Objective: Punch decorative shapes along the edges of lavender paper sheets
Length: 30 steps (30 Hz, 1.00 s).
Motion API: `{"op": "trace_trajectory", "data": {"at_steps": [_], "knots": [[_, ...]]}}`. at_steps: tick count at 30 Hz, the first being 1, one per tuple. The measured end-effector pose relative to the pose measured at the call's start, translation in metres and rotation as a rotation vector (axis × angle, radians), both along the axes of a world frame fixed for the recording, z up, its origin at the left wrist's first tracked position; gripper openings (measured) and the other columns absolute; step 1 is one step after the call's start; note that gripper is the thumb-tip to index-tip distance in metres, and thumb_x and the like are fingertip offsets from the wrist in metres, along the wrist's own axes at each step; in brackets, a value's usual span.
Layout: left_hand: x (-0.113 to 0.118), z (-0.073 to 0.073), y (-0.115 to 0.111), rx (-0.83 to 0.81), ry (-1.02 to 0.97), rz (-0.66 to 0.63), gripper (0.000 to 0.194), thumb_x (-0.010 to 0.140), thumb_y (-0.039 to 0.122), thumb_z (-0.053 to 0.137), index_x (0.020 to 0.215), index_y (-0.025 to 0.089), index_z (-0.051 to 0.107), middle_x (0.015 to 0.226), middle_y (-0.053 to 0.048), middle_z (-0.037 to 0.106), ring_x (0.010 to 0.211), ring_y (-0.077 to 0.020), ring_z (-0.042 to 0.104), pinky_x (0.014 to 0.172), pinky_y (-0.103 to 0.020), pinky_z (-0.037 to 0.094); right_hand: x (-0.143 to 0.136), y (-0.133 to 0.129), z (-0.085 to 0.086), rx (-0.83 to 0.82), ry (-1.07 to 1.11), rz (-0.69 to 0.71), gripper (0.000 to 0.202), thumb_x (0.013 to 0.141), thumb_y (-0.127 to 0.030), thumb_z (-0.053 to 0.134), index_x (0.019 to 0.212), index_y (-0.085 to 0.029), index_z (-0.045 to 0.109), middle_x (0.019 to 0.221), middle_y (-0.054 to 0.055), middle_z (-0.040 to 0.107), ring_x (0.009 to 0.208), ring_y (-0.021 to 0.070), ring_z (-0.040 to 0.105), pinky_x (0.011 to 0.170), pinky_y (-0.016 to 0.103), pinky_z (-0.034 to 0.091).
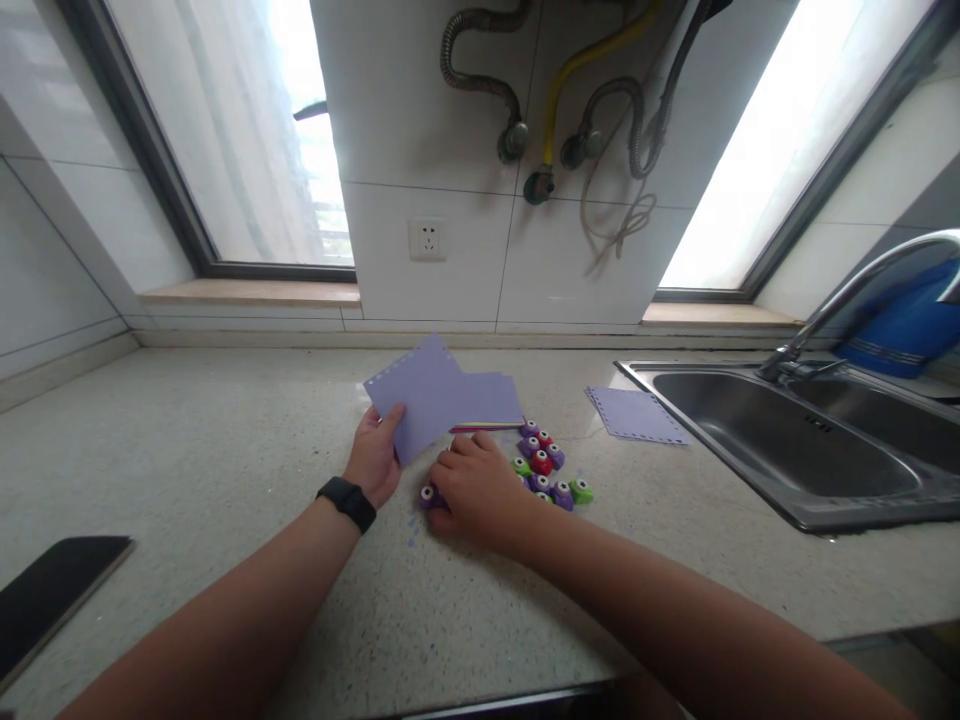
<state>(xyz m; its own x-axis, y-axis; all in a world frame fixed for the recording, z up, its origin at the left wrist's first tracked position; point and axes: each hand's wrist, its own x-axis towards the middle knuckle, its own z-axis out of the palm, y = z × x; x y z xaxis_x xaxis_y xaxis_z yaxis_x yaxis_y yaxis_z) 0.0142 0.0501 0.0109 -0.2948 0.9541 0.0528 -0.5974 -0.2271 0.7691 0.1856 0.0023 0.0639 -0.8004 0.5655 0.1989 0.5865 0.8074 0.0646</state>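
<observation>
My left hand (pixel 376 452), with a black watch on the wrist, pinches a purple paper sheet (pixel 424 395) between thumb and fingers. Small punched holes run along that sheet's upper left edge. Just right of it, my right hand (pixel 476 490) is closed around a small purple paper punch (pixel 428 494) on the counter; its fingers partly hide the punch. A stack of coloured paper (pixel 491 400), purple on top, lies behind my right hand. Several purple, red and green paper punches (pixel 541 462) are clustered to the right of that hand, some hidden by it.
Purple sheets with punched edges (pixel 637 415) lie right of the punches, beside the steel sink (pixel 750 430) with its tap (pixel 847 300). A dark flat object (pixel 56 590) rests on the counter at left. Tiny purple paper bits (pixel 412 530) lie near the right hand.
</observation>
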Motion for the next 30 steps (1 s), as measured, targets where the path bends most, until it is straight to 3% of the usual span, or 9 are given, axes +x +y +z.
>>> {"op": "trace_trajectory", "data": {"at_steps": [5,9,13,16,19,25,30], "knots": [[0.0,-0.001,-0.003,0.0,0.031,-0.083,0.039,0.081,0.026,0.08,0.117,0.022,0.067,0.116,-0.007,0.076,0.094,-0.019,0.072,0.089,-0.035,0.057,0.029,-0.011,0.045,-0.194,-0.067,0.295,0.022,0.092,-0.036,0.066,0.104,-0.018,0.069,0.094,0.008,0.075,0.095,0.0258,0.066,0.094,0.041,0.044],[0.002,0.001,-0.007,-0.021,0.051,-0.14,0.044,0.08,0.023,0.077,0.123,0.023,0.065,0.122,-0.01,0.073,0.097,-0.0223,0.072,0.09,-0.039,0.058,0.072,0.001,0.068,-0.354,0.118,0.11,0.021,0.093,-0.028,0.064,0.113,-0.024,0.065,0.101,0.005,0.074,0.091,0.0226,0.069,0.08,0.035,0.05],[0.004,0.006,-0.012,-0.05,0.059,-0.195,0.046,0.08,0.018,0.074,0.124,0.021,0.061,0.122,-0.012,0.071,0.094,-0.0237,0.072,0.083,-0.041,0.062,0.11,0.037,0.053,-0.512,0.532,-0.096,0.02,0.094,-0.032,0.064,0.112,-0.024,0.058,0.096,0.005,0.073,0.084,0.0213,0.071,0.074,0.036,0.054],[0.005,0.01,-0.017,-0.126,0.128,-0.304,0.048,0.082,0.021,0.072,0.128,0.023,0.057,0.124,-0.013,0.068,0.079,-0.0223,0.072,0.06,-0.038,0.064,0.125,0.06,0.028,-0.702,0.988,-0.131,0.027,0.091,-0.035,0.069,0.106,-0.025,0.049,0.105,0.004,0.069,0.069,0.017,0.07,0.062,0.035,0.055],[0.005,0.013,-0.022,-0.131,0.204,-0.406,0.051,0.086,0.026,0.071,0.133,0.024,0.052,0.121,-0.014,0.065,0.067,-0.0199,0.07,0.04,-0.03,0.058,0.128,0.069,0.008,-0.767,1.318,-0.172,0.035,0.084,-0.033,0.077,0.1,-0.026,0.047,0.092,-0.003,0.065,0.06,0.0133,0.066,0.051,0.028,0.05],[0.014,0.016,-0.029,-0.066,0.269,-0.44,0.051,0.087,0.029,0.073,0.133,0.023,0.05,0.119,-0.012,0.064,0.057,-0.0132,0.065,0.033,-0.022,0.052,0.119,0.06,-0.004,-0.954,1.341,-0.243,0.033,0.086,-0.038,0.076,0.098,-0.025,0.048,0.094,0.001,0.07,0.058,0.0126,0.065,0.045,0.024,0.045],[0.018,0.01,-0.031,-0.123,0.374,-0.404,0.05,0.09,0.042,0.07,0.131,0.025,0.048,0.103,-0.008,0.066,0.047,-0.0107,0.059,0.025,-0.016,0.039,0.115,0.059,-0.004,-0.981,1.377,-0.249,0.037,0.084,-0.042,0.078,0.101,-0.027,0.049,0.089,0.0,0.071,0.059,0.0137,0.066,0.049,0.025,0.047]]}}
